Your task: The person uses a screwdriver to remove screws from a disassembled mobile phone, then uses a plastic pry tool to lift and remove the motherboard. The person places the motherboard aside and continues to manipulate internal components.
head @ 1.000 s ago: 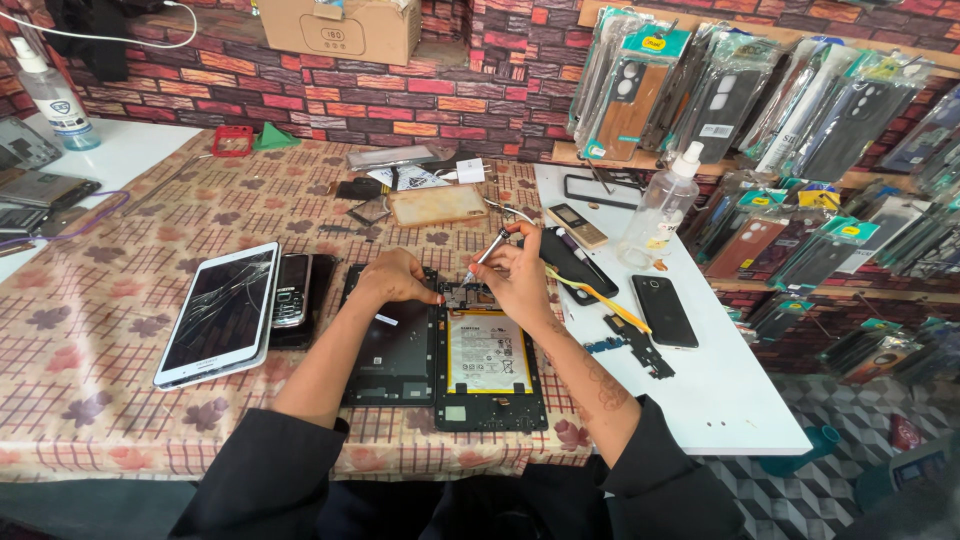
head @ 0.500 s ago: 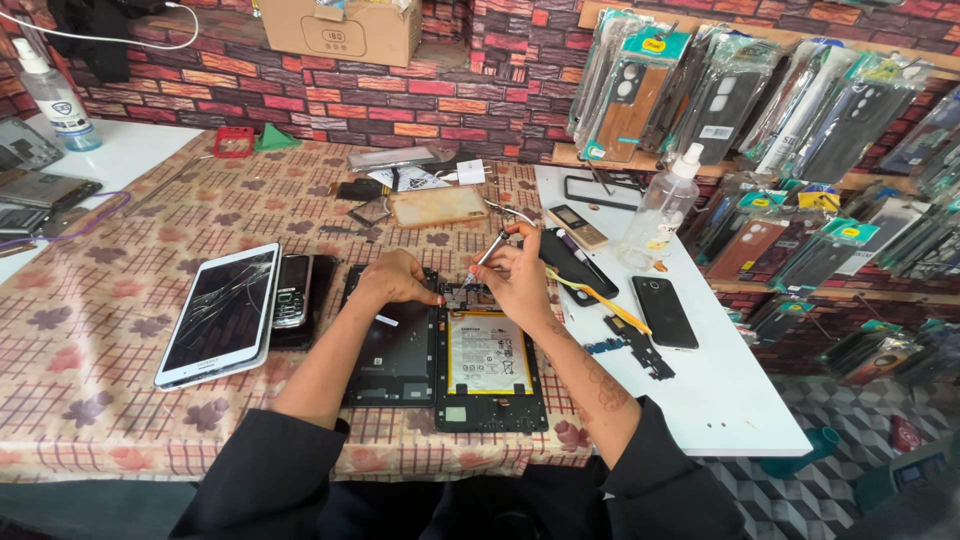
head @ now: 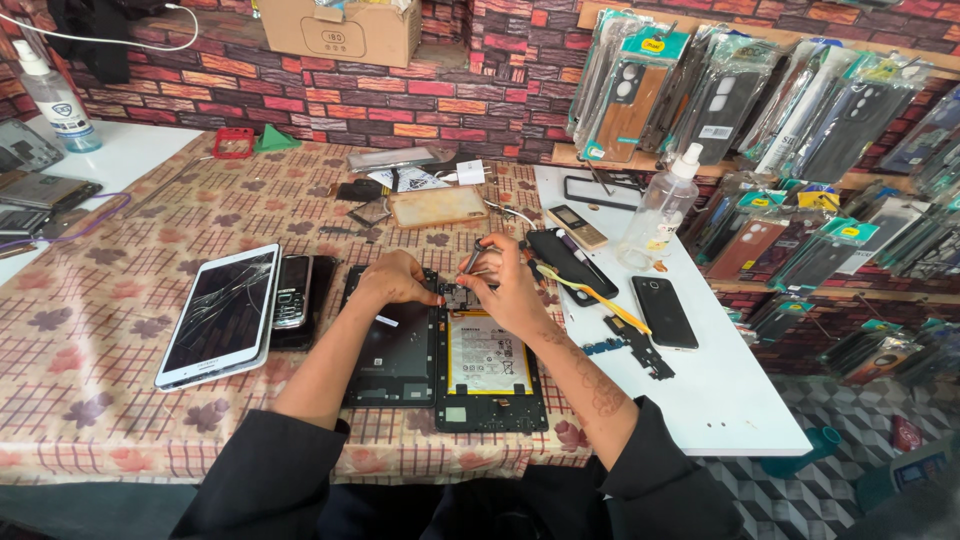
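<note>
presently: opened tablet (head: 480, 365) worked on with both hands, centre of patterned tablecloth (head: 120, 400).
left hand (head: 392, 280) is rested with fingers curled together on the tablet's top edge; right hand (head: 505, 285) is clamped on tweezers (head: 470, 262) at the same edge. a cracked white tablet (head: 222, 315) is laid at 9 o'clock, a black phone (head: 664, 312) at 3 o'clock, a spray bottle (head: 665, 205) at 2 o'clock.

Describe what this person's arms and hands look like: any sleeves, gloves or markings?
Both arms wear dark, near-black sleeves pushed up close to the elbows, leaving the forearms bare. The left hand and right hand are ungloved. The right forearm carries a dark, henna-like pattern running along it. No rings or watch can be made out.
</note>
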